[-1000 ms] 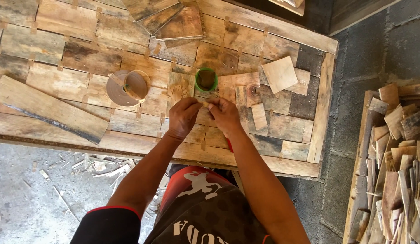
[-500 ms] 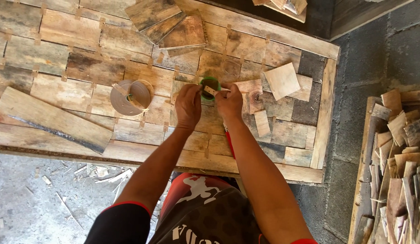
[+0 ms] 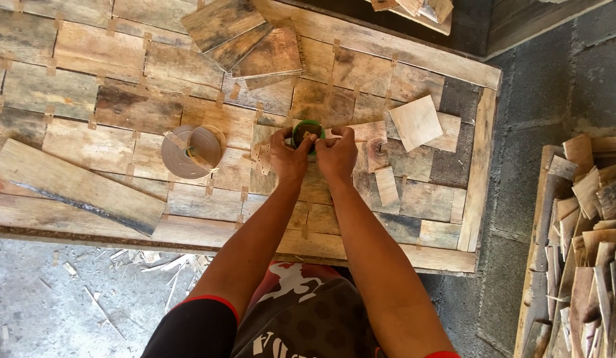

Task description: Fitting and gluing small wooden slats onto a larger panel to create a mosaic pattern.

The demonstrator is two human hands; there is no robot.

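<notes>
Pinching a small green roll (image 3: 308,131) between them, left hand (image 3: 288,156) and right hand (image 3: 337,154) grasp its rim; light, stiff, likely slippery.

Rough, matt wooden panel (image 3: 122,99); glossy green plastic roll (image 3: 308,130); papery brown tape roll (image 3: 190,150).

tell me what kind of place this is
Probably a small woodworking or veneer workshop. A flat panel of patched thin wood pieces fills the bench, offcut wood scraps are stacked on the right, and both hands, left hand and right hand, hold a green tape roll.
</notes>
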